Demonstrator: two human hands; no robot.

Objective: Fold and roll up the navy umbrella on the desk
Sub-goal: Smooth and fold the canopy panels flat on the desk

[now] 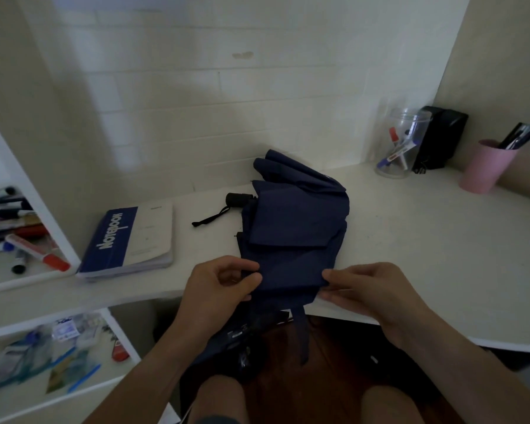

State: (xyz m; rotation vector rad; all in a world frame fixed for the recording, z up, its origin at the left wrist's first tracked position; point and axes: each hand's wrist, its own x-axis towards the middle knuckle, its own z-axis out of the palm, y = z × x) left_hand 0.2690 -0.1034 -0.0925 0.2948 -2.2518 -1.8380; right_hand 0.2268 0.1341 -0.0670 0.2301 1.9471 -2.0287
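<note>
The navy umbrella [297, 221] lies collapsed on the white desk [410, 240], its canopy loose in flat folded panels. Its black handle [238, 199] with a wrist strap points left at the far end. The near part of the canopy hangs over the desk's front edge, with a fabric strap [303, 335] dangling toward my lap. My left hand [218, 289] pinches the left edge of the nearest panel. My right hand [367, 289] pinches the same panel's right edge at the desk's front.
A blue and white notebook [132, 240] lies left of the umbrella. A clear jar of markers [401, 145], a black box [441, 136] and a pink cup of pens [487, 166] stand at the back right. Shelves with pens [22, 237] and packets are at the left.
</note>
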